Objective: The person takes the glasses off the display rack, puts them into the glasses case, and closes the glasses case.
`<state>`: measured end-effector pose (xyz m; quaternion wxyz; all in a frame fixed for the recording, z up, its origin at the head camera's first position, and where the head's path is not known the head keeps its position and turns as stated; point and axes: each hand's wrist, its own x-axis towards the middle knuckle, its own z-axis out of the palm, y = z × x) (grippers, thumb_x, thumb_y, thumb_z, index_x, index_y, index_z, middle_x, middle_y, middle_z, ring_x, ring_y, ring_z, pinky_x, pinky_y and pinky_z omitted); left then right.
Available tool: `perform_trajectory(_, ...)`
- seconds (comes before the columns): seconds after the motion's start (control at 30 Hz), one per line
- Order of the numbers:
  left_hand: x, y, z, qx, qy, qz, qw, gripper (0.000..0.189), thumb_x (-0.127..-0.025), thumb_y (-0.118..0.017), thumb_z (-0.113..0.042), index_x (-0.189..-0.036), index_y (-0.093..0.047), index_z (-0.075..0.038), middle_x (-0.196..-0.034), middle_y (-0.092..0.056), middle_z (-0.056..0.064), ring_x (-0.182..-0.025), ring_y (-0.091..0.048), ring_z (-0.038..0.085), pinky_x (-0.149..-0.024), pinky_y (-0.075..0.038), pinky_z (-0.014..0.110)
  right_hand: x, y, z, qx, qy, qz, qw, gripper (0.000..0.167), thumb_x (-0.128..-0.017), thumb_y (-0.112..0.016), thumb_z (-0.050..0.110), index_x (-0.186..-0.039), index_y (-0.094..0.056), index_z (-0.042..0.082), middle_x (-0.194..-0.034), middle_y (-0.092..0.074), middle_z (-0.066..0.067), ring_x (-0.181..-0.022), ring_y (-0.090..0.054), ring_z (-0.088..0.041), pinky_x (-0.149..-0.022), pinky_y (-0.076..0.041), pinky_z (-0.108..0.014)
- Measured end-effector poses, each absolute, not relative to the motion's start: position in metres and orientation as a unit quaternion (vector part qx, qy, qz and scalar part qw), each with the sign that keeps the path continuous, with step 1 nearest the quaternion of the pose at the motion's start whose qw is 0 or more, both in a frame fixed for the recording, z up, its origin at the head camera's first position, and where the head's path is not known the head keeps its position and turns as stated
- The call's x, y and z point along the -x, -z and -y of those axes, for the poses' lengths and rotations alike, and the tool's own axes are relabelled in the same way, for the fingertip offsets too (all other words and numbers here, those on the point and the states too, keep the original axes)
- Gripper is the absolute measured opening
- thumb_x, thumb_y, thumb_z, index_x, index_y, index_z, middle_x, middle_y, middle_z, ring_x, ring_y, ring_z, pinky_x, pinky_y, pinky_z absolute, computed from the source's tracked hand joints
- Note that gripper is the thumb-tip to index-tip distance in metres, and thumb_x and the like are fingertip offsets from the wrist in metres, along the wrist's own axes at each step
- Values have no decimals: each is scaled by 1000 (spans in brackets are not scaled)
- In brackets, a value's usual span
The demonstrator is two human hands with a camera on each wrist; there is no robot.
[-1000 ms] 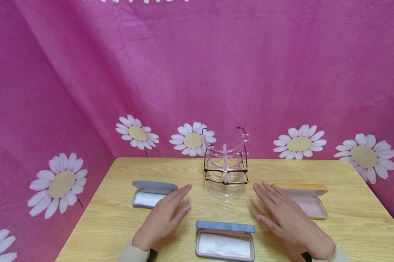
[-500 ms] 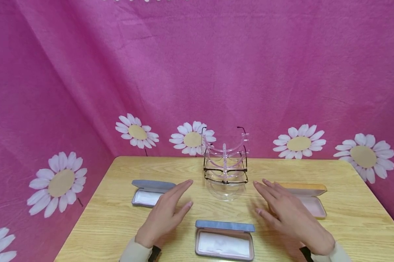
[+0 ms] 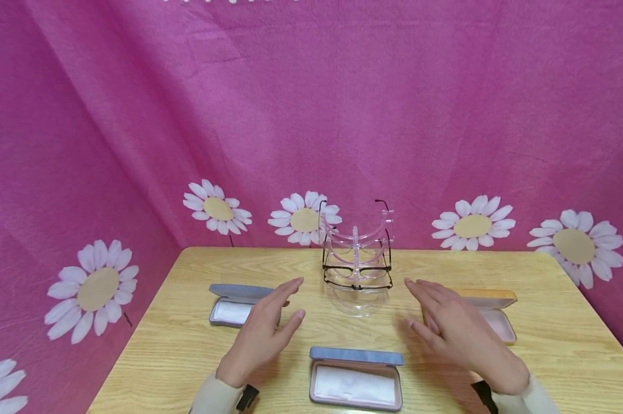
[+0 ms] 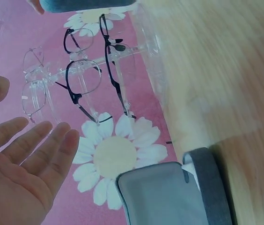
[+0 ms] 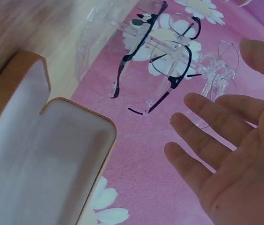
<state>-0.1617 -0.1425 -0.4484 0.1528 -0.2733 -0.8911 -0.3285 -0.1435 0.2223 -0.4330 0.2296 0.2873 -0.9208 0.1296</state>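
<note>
My left hand point(image 3: 262, 333) and right hand point(image 3: 458, 333), fingers extended, thumbs apart, gripping nothing, lie near-left and near-right of the glasses point(image 3: 356, 287) on the far stand point(image 3: 355, 244), which a careless sideways knock could topple.

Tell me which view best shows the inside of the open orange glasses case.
The right wrist view: the orange glasses case appears large there, its pale lining unobstructed, though the frame edge crops it. The head view shows it smaller, partly behind the right hand. The left wrist view doesn't show it.
</note>
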Motion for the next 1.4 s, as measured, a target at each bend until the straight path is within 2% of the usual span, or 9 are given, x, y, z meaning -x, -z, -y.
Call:
perform_trajectory(0.1, 163, 446, 140, 269, 341, 888, 153, 54, -97, -60, -32, -148, -42, -26, -144, -54, -5, -122, -59, 12, -92, -56, 29, 145, 431, -222, -281, -137, 920, 234, 71, -80, -78, 28, -141, -50, 6, -97, -66, -5, -118, -61, -30, -101, -47, -45)
perform_trajectory(0.23, 165, 442, 136, 272, 357, 881, 150, 54, -99, -57, -34, -149, -39, -24, -144, -54, -2, -124, -59, 15, -94, -56, 30, 147, 428, -222, -274, -144, 921, 236, 69, -83, -76, 29, -142, -50, 5, -117, -67, -12, -116, -62, -30, -100, -49, -45)
perform_trajectory(0.37, 166, 438, 132, 274, 376, 873, 148, 55, -99, -57, -34, -150, -38, -23, -144, -54, 0, -125, -58, 17, -94, -56, 33, 149, 426, -221, -267, -148, 923, 233, 68, -84, -74, 30, -143, -49, 5, -124, -66, -15, -116, -63, -31, -98, -51, -47)
perform_trajectory(0.43, 167, 437, 131, 269, 382, 872, 146, 55, -99, -58, -33, -150, -39, -24, -143, -54, -1, -125, -58, 17, -94, -56, 34, 149, 425, -220, -264, -147, 924, 234, 69, -84, -74, 30, -143, -48, 6, -122, -67, -13, -113, -64, -29, -96, -52, -47)
perform_trajectory(0.67, 173, 433, 126, 256, 390, 871, 158, 56, -97, -61, -29, -149, -40, -25, -142, -55, -3, -123, -59, 16, -93, -57, 34, 153, 422, -218, -270, -150, 917, 252, 76, -82, -76, 25, -148, -41, 6, -121, -68, -7, -86, -60, -13, -83, -56, -44)
perform_trajectory(0.9, 178, 425, 119, 238, 414, 863, 166, 53, -96, -63, -25, -146, -45, -24, -141, -57, -1, -124, -59, 16, -92, -57, 35, 156, 418, -217, -259, -151, 920, 252, 76, -83, -76, 25, -148, -41, 8, -121, -67, -4, -70, -52, 1, -72, -54, -38)
perform_trajectory(1.17, 186, 419, 112, 225, 430, 857, 172, 52, -96, -63, -22, -145, -47, -20, -142, -56, 0, -124, -59, 19, -93, -57, 35, 162, 413, -215, -244, -164, 922, 253, 74, -85, -74, 27, -148, -41, 8, -119, -68, -8, -72, -57, -5, -71, -55, -46)
perform_trajectory(1.27, 189, 417, 111, 225, 436, 853, 175, 53, -96, -63, -21, -145, -46, -21, -144, -55, -1, -125, -58, 19, -93, -57, 35, 164, 409, -213, -236, -168, 923, 253, 75, -86, -73, 27, -150, -38, 10, -121, -67, -8, -68, -56, -2, -70, -54, -44)
perform_trajectory(1.4, 192, 414, 109, 227, 443, 850, 173, 52, -97, -61, -23, -146, -45, -20, -145, -53, 2, -126, -58, 21, -93, -57, 35, 168, 406, -212, -233, -176, 921, 259, 79, -86, -73, 26, -153, -33, 12, -127, -66, -8, -73, -57, -9, -74, -54, -45)
